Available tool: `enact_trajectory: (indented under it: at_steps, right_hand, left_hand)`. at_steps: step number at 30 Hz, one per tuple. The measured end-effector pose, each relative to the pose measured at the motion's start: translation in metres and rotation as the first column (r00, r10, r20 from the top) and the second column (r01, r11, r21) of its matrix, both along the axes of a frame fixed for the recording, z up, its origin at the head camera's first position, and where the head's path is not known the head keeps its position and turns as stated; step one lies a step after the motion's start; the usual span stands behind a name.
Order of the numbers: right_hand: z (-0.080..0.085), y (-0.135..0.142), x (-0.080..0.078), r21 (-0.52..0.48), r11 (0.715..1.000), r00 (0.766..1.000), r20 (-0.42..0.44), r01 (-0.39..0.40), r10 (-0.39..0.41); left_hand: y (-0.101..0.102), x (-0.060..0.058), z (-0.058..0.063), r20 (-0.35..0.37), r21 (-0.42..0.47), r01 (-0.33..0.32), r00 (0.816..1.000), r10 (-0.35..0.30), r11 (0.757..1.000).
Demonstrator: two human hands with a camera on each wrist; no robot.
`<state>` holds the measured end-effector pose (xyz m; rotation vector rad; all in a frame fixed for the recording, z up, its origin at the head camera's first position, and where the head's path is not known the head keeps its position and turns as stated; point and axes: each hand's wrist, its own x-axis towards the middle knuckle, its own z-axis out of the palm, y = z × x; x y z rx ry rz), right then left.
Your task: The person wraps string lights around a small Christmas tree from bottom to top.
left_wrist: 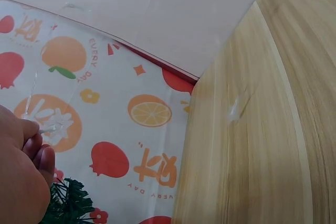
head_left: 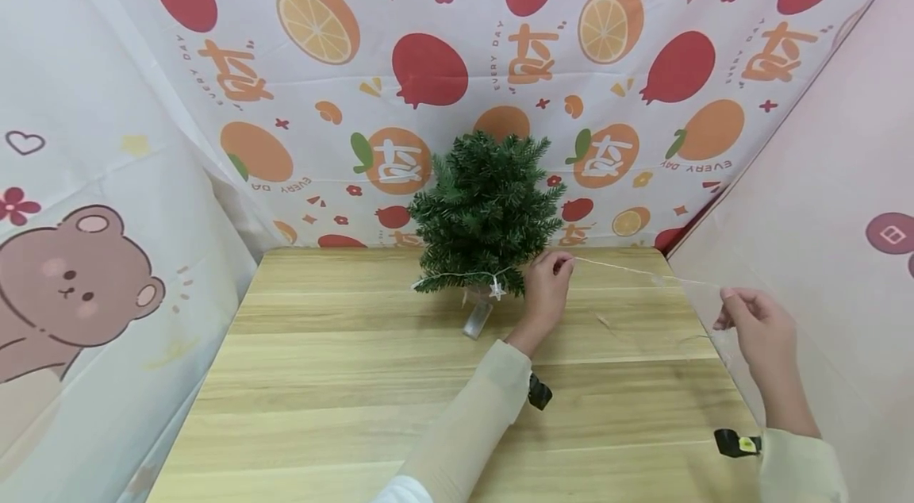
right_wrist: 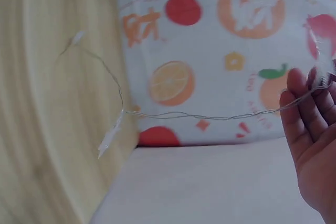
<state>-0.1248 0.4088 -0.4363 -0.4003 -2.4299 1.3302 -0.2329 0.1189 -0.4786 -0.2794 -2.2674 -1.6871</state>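
Observation:
A small green artificial Christmas tree (head_left: 489, 205) stands at the back of the wooden table. Across its lower branches runs a thin wire string light, with one clear star (head_left: 497, 288) hanging at the front. My left hand (head_left: 548, 281) is at the tree's lower right side and pinches the wire; in the left wrist view a star (left_wrist: 59, 125) sits by its fingertips. Off to the right, my right hand (head_left: 766, 332) holds a farther part of the string light (right_wrist: 210, 117), the wire stretched between both hands. Its loose end with clear stars hangs below the right fingers.
A clear battery box (head_left: 478, 319) lies on the table (head_left: 321, 376) in front of the tree's base. Behind hangs a fruit-print cloth (head_left: 328, 90); a bear-print curtain (head_left: 78, 281) is at the left and a pale one (head_left: 842, 193) at the right.

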Motion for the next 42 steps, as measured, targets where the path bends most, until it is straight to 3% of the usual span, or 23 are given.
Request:
enact_trajectory:
  at_steps: [5,9,13,16,18,21,23,25,26,28,30,32,35,39,41,42]
  right_hand:
    - [0.03,-0.002,0.007,-0.011,1.0,1.0,-0.001,-0.008,0.008]
    - [0.054,-0.013,0.008,-0.145,0.986,0.994,-0.084,-0.078,0.066]
    - [0.072,-0.028,0.006,-0.344,0.912,0.959,-0.246,-0.222,0.141]
    - [0.082,-0.036,0.003,-0.425,0.845,0.924,-0.332,-0.326,0.19]
    - [0.087,-0.039,0.002,-0.437,0.827,0.915,-0.345,-0.355,0.21]
    - [0.092,-0.039,0.001,-0.382,0.861,0.925,-0.305,-0.336,0.226]
    - [0.095,-0.037,0.0,-0.27,0.922,0.948,-0.233,-0.278,0.218]
    - [0.098,-0.034,-0.001,-0.087,0.978,0.974,-0.138,-0.191,0.178]
    - [0.099,-0.032,-0.001,0.021,0.989,0.985,-0.087,-0.146,0.148]
    - [0.103,-0.028,-0.001,0.234,0.97,0.997,0.002,-0.073,0.074]
    - [0.105,-0.023,-0.001,0.365,0.93,0.999,0.051,-0.03,0.013]
    - [0.107,-0.016,0.0,0.432,0.902,0.997,0.074,-0.022,-0.011]
    - [0.108,-0.004,0.003,0.397,0.918,0.998,0.062,-0.017,-0.009]
    - [0.108,0.011,0.01,0.184,0.982,0.998,-0.042,-0.046,0.054]
    - [0.109,0.016,0.011,-0.006,0.99,0.969,-0.205,-0.141,0.137]
    - [0.11,0.019,0.009,-0.102,0.968,0.933,-0.305,-0.231,0.191]
  left_hand:
    - [0.0,-0.001,0.0,0.024,0.007,0.021,0.999,-0.021,1.0]
    - [-0.001,-0.002,0.0,0.029,0.015,0.023,0.999,-0.023,1.0]
    - [-0.003,-0.003,0.0,0.05,0.013,0.016,0.999,-0.017,1.0]
    - [-0.004,-0.003,-0.001,0.059,0.006,0.008,0.998,-0.008,1.0]
    - [-0.004,-0.003,-0.002,0.061,-0.001,0.003,0.998,-0.003,1.0]
    - [-0.004,-0.003,-0.003,0.073,0.008,-0.001,0.997,0.0,1.0]
    - [-0.004,-0.004,-0.003,0.081,0.015,-0.005,0.997,0.003,1.0]
    - [-0.003,-0.004,-0.004,0.085,0.022,-0.009,0.996,0.007,1.0]
    - [-0.003,-0.004,-0.004,0.087,0.025,-0.012,0.996,0.009,1.0]
    - [-0.003,-0.004,-0.003,0.084,0.035,-0.014,0.996,0.011,0.999]
    - [-0.002,-0.003,-0.003,0.083,0.044,-0.018,0.996,0.015,0.999]
    - [-0.002,-0.003,-0.003,0.091,0.053,-0.012,0.996,0.007,0.999]
    - [-0.002,-0.002,-0.003,0.112,0.053,-0.008,0.994,0.002,0.999]
    - [-0.002,-0.001,-0.004,0.143,0.046,0.0,0.99,-0.006,0.999]
    - [-0.002,0.0,-0.005,0.148,0.041,0.007,0.989,-0.013,0.999]
    - [-0.002,0.0,-0.005,0.147,0.037,0.007,0.989,-0.013,0.999]
